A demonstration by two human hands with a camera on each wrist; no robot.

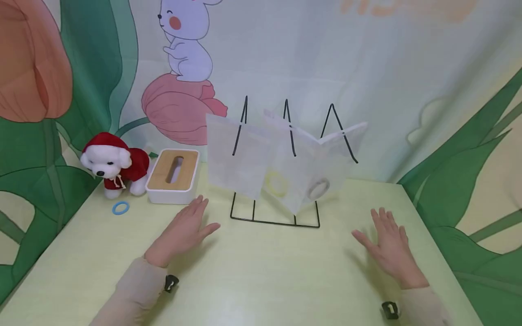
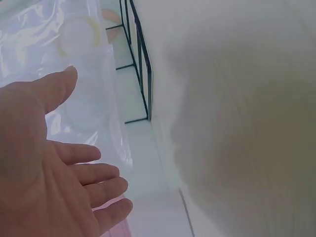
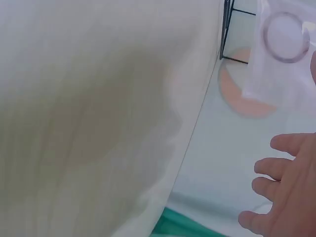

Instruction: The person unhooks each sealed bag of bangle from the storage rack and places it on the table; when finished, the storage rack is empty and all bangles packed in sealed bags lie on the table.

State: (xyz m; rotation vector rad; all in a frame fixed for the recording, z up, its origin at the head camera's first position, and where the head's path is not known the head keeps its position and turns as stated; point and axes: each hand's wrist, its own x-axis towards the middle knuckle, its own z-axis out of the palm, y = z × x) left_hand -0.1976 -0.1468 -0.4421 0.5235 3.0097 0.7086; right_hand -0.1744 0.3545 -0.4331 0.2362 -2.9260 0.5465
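My left hand (image 1: pixel 183 235) hovers over the table with fingers straight and thumb apart, holding nothing, near the tissue box. On the other side my right hand (image 1: pixel 390 249) is also spread and empty. Between them stands a black wire rack (image 1: pixel 275 222) with translucent plastic bags on it. The left bag (image 1: pixel 236 158) looks flat. In the middle bag (image 1: pixel 291 154) a yellow ring (image 1: pixel 267 186) shows through, and a grey ring (image 1: pixel 311 192) shows through the right bag (image 1: pixel 344 151). Neither hand touches the bags. In the left wrist view, the palm (image 2: pixel 54 192) faces the bags.
A white tissue box (image 1: pixel 169 196) with a wooden lid stands at the left back. Beside it is a plush white dog (image 1: pixel 138 165) in red clothes, with a blue ring (image 1: pixel 120 213) lying in front. A printed curtain (image 1: pixel 253 54) hangs behind the table (image 1: pixel 253 280).
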